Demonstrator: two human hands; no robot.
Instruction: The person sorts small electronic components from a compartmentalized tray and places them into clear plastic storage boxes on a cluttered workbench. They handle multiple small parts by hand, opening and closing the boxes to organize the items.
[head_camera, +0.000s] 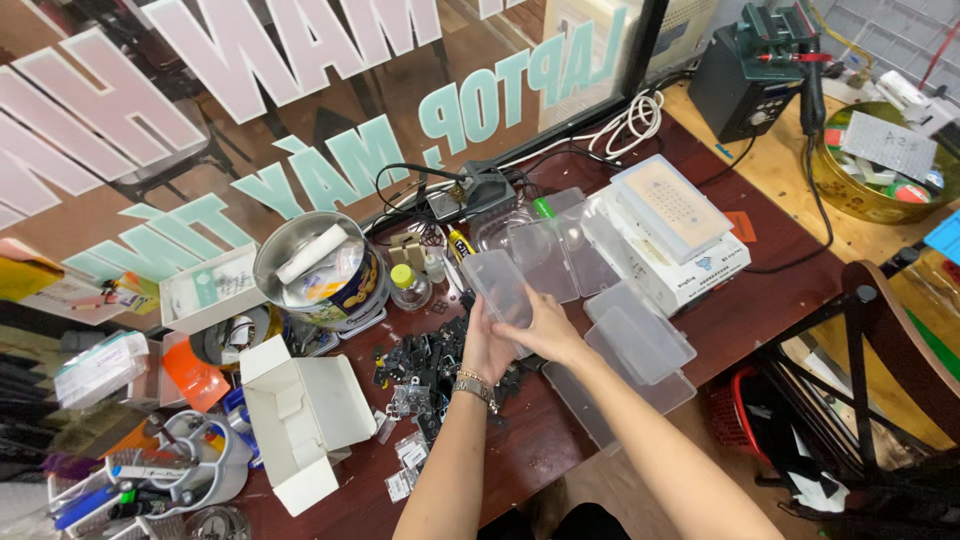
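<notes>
Both of my hands hold a clear plastic box (497, 285) tilted above the dark red table (770, 290). My left hand (485, 345), with a metal watch on the wrist, grips its lower left edge. My right hand (548, 330) grips its lower right side. Right under the hands lies a pile of small black parts (425, 365) and little clear bags (405, 470). More clear plastic boxes (640, 345) lie stacked to the right of my right hand, and others (545, 245) lie behind the held one.
A round metal tin (315, 270) with odds and ends stands at the left, an open white cardboard box (300, 415) in front of it. A white box stack (670, 235) sits behind the clear boxes. A soldering station (745, 80), cables and a gold bowl (875, 170) stand at the back right.
</notes>
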